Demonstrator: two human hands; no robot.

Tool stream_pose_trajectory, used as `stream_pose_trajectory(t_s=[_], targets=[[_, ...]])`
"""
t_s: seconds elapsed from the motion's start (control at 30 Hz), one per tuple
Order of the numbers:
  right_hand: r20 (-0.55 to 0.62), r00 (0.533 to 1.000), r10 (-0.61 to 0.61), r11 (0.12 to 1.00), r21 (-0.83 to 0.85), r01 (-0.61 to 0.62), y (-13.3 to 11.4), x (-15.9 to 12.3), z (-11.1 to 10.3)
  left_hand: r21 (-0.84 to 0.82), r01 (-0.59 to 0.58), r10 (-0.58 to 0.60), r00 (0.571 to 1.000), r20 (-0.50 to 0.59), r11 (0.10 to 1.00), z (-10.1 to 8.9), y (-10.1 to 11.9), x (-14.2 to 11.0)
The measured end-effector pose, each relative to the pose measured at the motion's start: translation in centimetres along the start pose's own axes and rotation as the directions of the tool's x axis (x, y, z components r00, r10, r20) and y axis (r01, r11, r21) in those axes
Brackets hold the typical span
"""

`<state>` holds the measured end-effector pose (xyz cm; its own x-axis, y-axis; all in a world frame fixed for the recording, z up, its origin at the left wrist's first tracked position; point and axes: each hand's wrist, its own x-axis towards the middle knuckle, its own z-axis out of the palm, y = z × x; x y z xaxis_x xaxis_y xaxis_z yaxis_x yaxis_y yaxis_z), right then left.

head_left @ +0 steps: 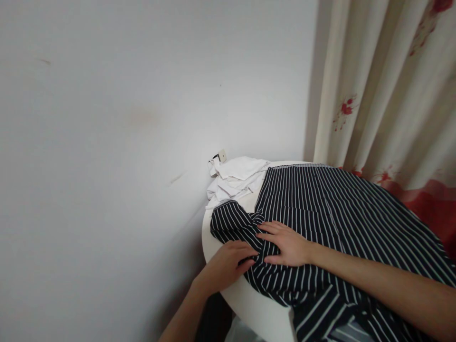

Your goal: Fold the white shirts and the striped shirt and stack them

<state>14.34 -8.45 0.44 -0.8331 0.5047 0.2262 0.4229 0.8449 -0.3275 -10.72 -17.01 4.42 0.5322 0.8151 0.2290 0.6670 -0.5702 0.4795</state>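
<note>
A black garment with thin white stripes, made of soft woven-looking cloth [320,204], lies spread over a white, round-edged table [249,304], its near end bunched into folds. The left hand [230,263] is at the garment's left edge, thumb and fingertips closed together on a small pinch of its cloth. The right hand [288,244] rests palm down on the garment just beside that pinch, fingers straight and slightly spread, gripping nothing. The flat hand probably keeps the loose fabric from sliding while the pinching one works its edge; the broad tabletop seems to serve as support for the cloth.

Beyond the garment's short side piece, a crumpled white cloth [238,175] sits close against it, leaving little spare room there. A cream wall socket [222,155] shows just behind that cloth. A plain pale wall [124,142] bounds the garment's left and far sides, and a cream curtain with red floral marks [388,95] hangs along its right, so space looks tight.
</note>
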Motion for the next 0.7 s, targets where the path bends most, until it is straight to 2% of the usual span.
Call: stream_pose_trajectory(t_s=[0.07, 0.1, 0.17, 0.2, 0.27, 0.33, 0.43, 0.57, 0.7], targets=[[0.011, 1.0, 0.005, 1.0, -0.002, -0.005, 0.0, 0.0, 0.0, -0.006, 0.108, -0.107, 0.98, -0.169, 0.994, -0.5, -2.7, 0.7], [0.012, 1.0, 0.005, 1.0, 0.003, -0.005, -0.1, 0.0, 0.0, 0.003, 0.202, -0.19, 0.93, -0.316, 0.979, -1.1, -4.4, 1.2], [0.007, 1.0, 0.006, 1.0, 0.02, -0.006, -0.1, 0.0, -0.1, 0.05, 0.457, -0.354, 0.748, -0.562, 0.888, -2.6, -8.0, 2.1], [0.005, 1.0, 0.007, 1.0, 0.028, -0.007, -0.1, 0.0, -0.1, 0.058, 0.58, -0.438, 0.673, -0.596, 0.813, -3.3, -9.8, 2.6], [0.005, 1.0, 0.014, 0.999, 0.035, -0.015, -0.1, -0.1, -0.1, 0.078, 0.731, -0.596, 0.608, -0.524, 0.678, -4.6, -12.8, 3.3], [0.013, 1.0, 0.022, 0.999, 0.033, -0.022, -0.2, -0.1, -0.2, 0.093, 0.774, -0.67, 0.595, -0.444, 0.626, -5.3, -14.8, 4.0], [0.01, 1.0, 0.022, 0.999, 0.039, -0.023, -0.2, -0.1, -0.1, 0.101, 0.758, -0.665, 0.621, -0.414, 0.645, -5.2, -15.9, 4.4], [-0.006, 1.0, 0.017, 0.999, 0.049, -0.017, -0.2, -0.1, 0.0, 0.126, 0.694, -0.59, 0.682, -0.433, 0.709, -4.1, -15.7, 4.4], [-0.065, 0.998, 0.003, 0.992, 0.128, 0.005, 0.0, -0.1, 0.1, 0.107, 0.676, -0.546, 0.669, -0.505, 0.729, -4.5, -14.9, 4.7]])
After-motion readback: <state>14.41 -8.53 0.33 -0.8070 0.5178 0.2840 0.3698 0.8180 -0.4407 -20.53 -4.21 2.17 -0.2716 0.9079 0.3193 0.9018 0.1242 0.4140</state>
